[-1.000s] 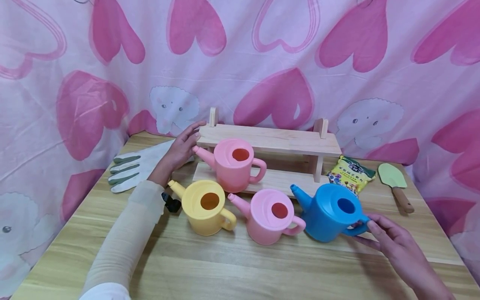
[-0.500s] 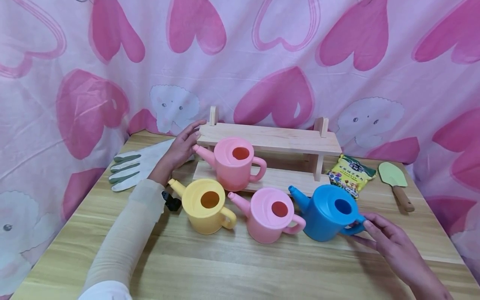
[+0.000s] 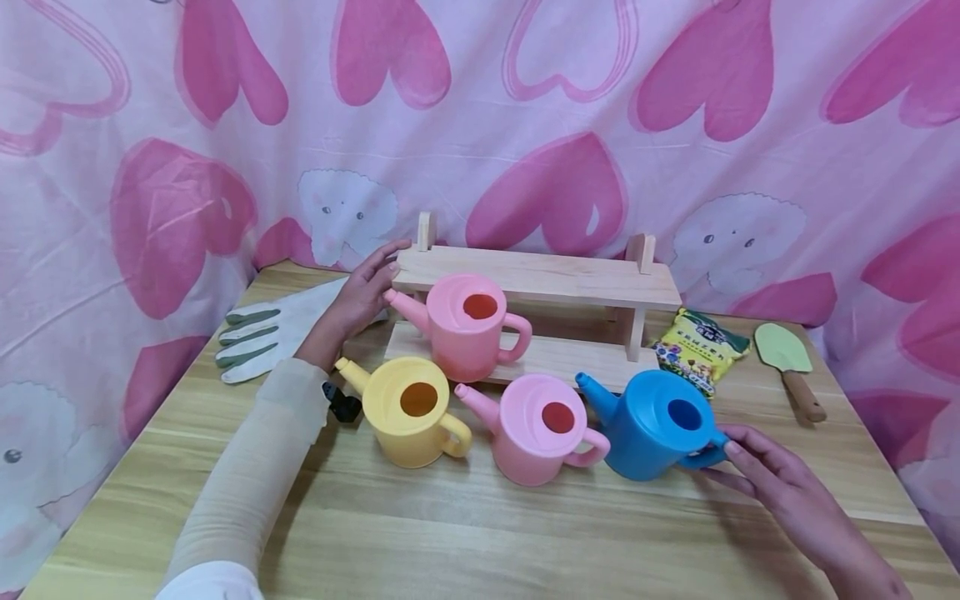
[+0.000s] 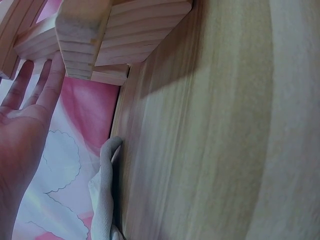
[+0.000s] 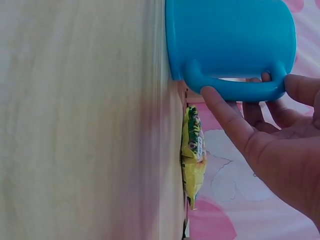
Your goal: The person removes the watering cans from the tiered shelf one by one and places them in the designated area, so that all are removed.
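Observation:
My right hand (image 3: pixel 780 487) holds the handle of a blue watering can (image 3: pixel 645 433), its spout towards the left. In the right wrist view, fingertips show through the gap of the blue handle (image 5: pixel 240 91), and the thumb lies at its upper end. At the left end of a two-tier wooden shelf (image 3: pixel 536 275), my left hand (image 3: pixel 362 292) touches the upper board with fairly straight fingers (image 4: pixel 50 92). A pink watering can (image 3: pixel 459 342) stands before the lower board, overlapping it in the head view. Nearer me stand a yellow watering can (image 3: pixel 408 429) and a second pink watering can (image 3: pixel 528 450).
White and green gloves (image 3: pixel 281 325) lie under my left forearm. A small black object (image 3: pixel 343 406) sits beside the yellow can. Right of the shelf lie a yellow packet (image 3: pixel 697 350) and a green trowel (image 3: pixel 783 348) with a wooden handle. A pink heart-print curtain (image 3: pixel 480 125) hangs behind the table.
The blue watering can has shifted slightly left with my right hand, mostly in the first half second. The left hand and the other cans stay in place.

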Demonstrator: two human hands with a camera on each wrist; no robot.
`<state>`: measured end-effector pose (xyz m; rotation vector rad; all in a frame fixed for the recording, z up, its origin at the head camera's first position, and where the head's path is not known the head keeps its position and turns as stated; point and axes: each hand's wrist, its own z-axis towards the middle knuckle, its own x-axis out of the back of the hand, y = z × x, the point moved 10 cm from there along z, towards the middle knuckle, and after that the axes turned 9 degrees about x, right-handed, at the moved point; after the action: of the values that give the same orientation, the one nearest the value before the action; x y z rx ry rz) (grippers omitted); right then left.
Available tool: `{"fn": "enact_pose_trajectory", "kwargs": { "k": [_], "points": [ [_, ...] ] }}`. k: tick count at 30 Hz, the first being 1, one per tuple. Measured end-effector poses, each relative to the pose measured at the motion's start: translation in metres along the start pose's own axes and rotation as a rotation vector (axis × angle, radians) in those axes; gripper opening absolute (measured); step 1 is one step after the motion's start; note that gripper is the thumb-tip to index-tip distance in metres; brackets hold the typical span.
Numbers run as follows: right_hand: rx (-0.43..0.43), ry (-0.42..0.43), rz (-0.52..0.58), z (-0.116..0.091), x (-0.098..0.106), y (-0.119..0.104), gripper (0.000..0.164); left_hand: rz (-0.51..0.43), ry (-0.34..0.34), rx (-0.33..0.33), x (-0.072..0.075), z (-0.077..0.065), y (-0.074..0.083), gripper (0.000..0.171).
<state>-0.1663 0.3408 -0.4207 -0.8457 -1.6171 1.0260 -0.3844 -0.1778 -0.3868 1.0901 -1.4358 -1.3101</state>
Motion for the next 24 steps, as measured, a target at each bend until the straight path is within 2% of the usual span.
{"fn": "enact_pose_trajectory", "kwargs": {
  "k": [7, 12, 16, 24],
  "points": [
    [-0.026, -0.046, -0.048, 0.001, 0.001, 0.001, 0.060, -0.015, 0.000, 0.003, 0.001, 0.001, -0.001, 0.051],
    [0.017, -0.059, -0.204, 0.005, 0.006, -0.011, 0.060, -0.020, -0.001, 0.008, 0.000, 0.001, -0.002, 0.050],
    [0.129, -0.031, -0.327, 0.013, 0.012, -0.037, 0.052, -0.016, 0.003, 0.006, 0.000, 0.000, -0.001, 0.050],
    [0.333, 0.032, -0.394, 0.032, 0.018, -0.094, 0.044, -0.007, 0.004, 0.005, 0.000, -0.001, 0.000, 0.051]
  ]
}}
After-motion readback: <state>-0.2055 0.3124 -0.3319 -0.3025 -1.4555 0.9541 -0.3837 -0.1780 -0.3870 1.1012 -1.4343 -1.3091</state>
